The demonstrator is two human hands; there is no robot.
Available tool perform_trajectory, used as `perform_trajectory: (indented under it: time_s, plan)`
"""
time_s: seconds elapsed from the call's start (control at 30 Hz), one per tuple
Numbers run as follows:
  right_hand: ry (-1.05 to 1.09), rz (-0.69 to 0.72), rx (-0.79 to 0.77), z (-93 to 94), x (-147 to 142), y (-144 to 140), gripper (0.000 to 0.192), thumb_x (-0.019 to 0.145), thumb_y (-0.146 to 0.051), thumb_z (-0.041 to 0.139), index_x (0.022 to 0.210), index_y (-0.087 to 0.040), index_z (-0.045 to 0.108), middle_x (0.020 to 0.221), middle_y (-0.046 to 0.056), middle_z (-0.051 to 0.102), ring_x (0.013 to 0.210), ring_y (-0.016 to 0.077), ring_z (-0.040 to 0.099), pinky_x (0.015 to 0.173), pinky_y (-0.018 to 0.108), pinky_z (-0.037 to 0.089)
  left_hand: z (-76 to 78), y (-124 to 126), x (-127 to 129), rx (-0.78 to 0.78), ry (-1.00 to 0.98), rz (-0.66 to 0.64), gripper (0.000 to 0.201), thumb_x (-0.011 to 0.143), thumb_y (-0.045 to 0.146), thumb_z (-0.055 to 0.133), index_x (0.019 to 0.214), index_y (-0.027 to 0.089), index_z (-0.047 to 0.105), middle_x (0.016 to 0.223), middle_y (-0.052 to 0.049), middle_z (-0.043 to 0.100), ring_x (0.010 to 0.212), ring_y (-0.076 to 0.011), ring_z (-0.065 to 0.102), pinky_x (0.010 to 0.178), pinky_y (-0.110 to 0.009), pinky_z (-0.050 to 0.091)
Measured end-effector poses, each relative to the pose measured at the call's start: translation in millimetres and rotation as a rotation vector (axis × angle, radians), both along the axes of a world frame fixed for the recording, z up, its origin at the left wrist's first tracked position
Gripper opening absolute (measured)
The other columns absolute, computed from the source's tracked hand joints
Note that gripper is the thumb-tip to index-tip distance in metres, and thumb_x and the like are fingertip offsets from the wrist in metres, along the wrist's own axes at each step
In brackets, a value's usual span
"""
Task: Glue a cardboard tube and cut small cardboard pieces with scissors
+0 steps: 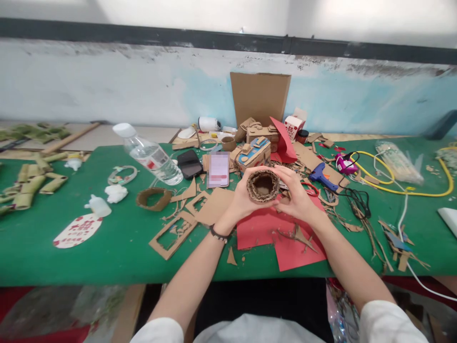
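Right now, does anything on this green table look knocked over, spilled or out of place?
Yes. The plastic water bottle lies tipped on its side near the black phone, cap on, nothing spilled. Cardboard scraps litter the green table. Both hands cup a rolled cardboard ring.

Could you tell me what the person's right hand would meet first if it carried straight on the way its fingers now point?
Probably the corrugated cardboard ring, which the right hand already cups, fingers pointing left. Past it lies the left hand, gripping the ring's other side.
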State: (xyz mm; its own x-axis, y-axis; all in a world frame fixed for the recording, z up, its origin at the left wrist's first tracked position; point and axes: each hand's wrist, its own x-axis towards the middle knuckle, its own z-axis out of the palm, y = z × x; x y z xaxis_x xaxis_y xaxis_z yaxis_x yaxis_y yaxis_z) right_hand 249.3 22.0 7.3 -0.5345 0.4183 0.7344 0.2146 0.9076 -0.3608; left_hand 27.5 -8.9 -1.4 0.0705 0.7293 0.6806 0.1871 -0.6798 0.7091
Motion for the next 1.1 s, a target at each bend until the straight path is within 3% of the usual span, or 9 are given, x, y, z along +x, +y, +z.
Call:
perform_trajectory:
  time_s: [0.13, 0.23, 0.43, 0.53, 0.73, 0.8, 0.9, 1.0, 1.1]
  plan:
    - [-0.009, 0.024, -0.018, 4.6, -0.6, -4.0, 0.087, 0.099, -0.029, 0.077, 0.175, -0.033, 0.035, 0.166, 0.016, 0.057, 0.161, 0.0384, 0.051, 0.131, 0.066, 0.049, -0.7, -0.3, -1.5, 0.05, 0.001, 0.057, 0.094, 0.062, 0.057, 0.108, 0.137, 0.021, 0.065, 0.134, -0.013, 0.076, 0.124, -0.0305, 0.077, 0.109, -0.045, 0.064]
    - [-0.025, 0.026, -0.029, 7.1, 0.5, -5.6, 0.09, 0.097, -0.025, 0.076, 0.176, -0.032, 0.034, 0.169, 0.015, 0.055, 0.163, 0.0379, 0.049, 0.133, 0.066, 0.047, -1.7, -0.1, -1.5, 0.049, 0.005, 0.078, 0.092, 0.062, 0.056, 0.109, 0.135, 0.021, 0.065, 0.129, -0.012, 0.076, 0.118, -0.0289, 0.078, 0.106, -0.043, 0.065]
    - [-0.026, -0.023, 0.006, -0.7, -1.7, -2.0, 0.092, 0.105, -0.041, 0.073, 0.182, -0.034, 0.023, 0.177, 0.015, 0.048, 0.165, 0.0363, 0.048, 0.134, 0.062, 0.047, -11.8, 1.9, 7.0, -0.008, -0.069, 0.082, 0.097, 0.066, 0.06, 0.106, 0.142, 0.022, 0.06, 0.134, -0.013, 0.075, 0.125, -0.031, 0.077, 0.111, -0.046, 0.063]
    - [0.001, -0.049, 0.016, -6.5, -2.3, 1.6, 0.095, 0.106, -0.053, 0.073, 0.183, -0.035, 0.021, 0.175, 0.016, 0.049, 0.163, 0.0384, 0.049, 0.134, 0.064, 0.046, -15.9, 3.0, 12.6, 0.001, -0.15, 0.018, 0.103, 0.068, 0.065, 0.103, 0.149, 0.023, 0.055, 0.144, -0.016, 0.07, 0.133, -0.0327, 0.074, 0.117, -0.047, 0.06]
    - [0.066, -0.051, -0.194, -5.0, 5.4, 1.0, 0.104, 0.098, -0.056, 0.084, 0.182, -0.037, 0.025, 0.176, 0.014, 0.05, 0.16, 0.0372, 0.054, 0.133, 0.06, 0.049, -4.1, -2.5, 13.1, -0.089, -0.153, -0.138, 0.102, 0.083, 0.061, 0.095, 0.164, 0.025, 0.044, 0.17, -0.022, 0.053, 0.158, -0.0366, 0.058, 0.133, -0.051, 0.047]
    - [0.074, -0.013, -0.26, -2.9, 7.0, 0.3, 0.101, 0.098, -0.055, 0.084, 0.181, -0.035, 0.029, 0.177, 0.013, 0.049, 0.159, 0.0358, 0.055, 0.133, 0.058, 0.05, -0.2, -3.4, 11.6, -0.18, -0.193, -0.192, 0.106, 0.081, 0.059, 0.098, 0.166, 0.024, 0.044, 0.172, -0.022, 0.052, 0.159, -0.0376, 0.056, 0.134, -0.052, 0.046]
    - [0.029, 0.004, -0.233, 0.3, 6.9, 0.9, 0.092, 0.099, -0.059, 0.081, 0.177, -0.034, 0.039, 0.177, 0.013, 0.049, 0.165, 0.0371, 0.048, 0.137, 0.061, 0.044, 1.6, -1.7, 9.0, -0.299, -0.259, -0.226, 0.106, 0.07, 0.054, 0.106, 0.157, 0.021, 0.054, 0.164, -0.023, 0.062, 0.154, -0.0397, 0.062, 0.131, -0.054, 0.049]
    - [0.029, -0.016, -0.181, 4.2, 7.0, 2.3, 0.079, 0.105, -0.066, 0.07, 0.173, -0.035, 0.047, 0.175, 0.013, 0.051, 0.166, 0.0378, 0.047, 0.137, 0.063, 0.041, 1.5, -0.2, 6.9, -0.382, -0.337, -0.209, 0.099, 0.063, 0.053, 0.109, 0.144, 0.018, 0.063, 0.151, -0.022, 0.072, 0.143, -0.0398, 0.07, 0.125, -0.055, 0.054]
    - [0.122, -0.07, -0.157, 7.9, 9.7, 3.4, 0.064, 0.111, -0.067, 0.056, 0.167, -0.036, 0.055, 0.171, 0.012, 0.055, 0.161, 0.0363, 0.053, 0.135, 0.062, 0.044, 3.3, -2.4, 7.2, -0.45, -0.438, -0.222, 0.094, 0.064, 0.063, 0.106, 0.137, 0.017, 0.069, 0.143, -0.022, 0.077, 0.135, -0.0402, 0.075, 0.119, -0.055, 0.059]
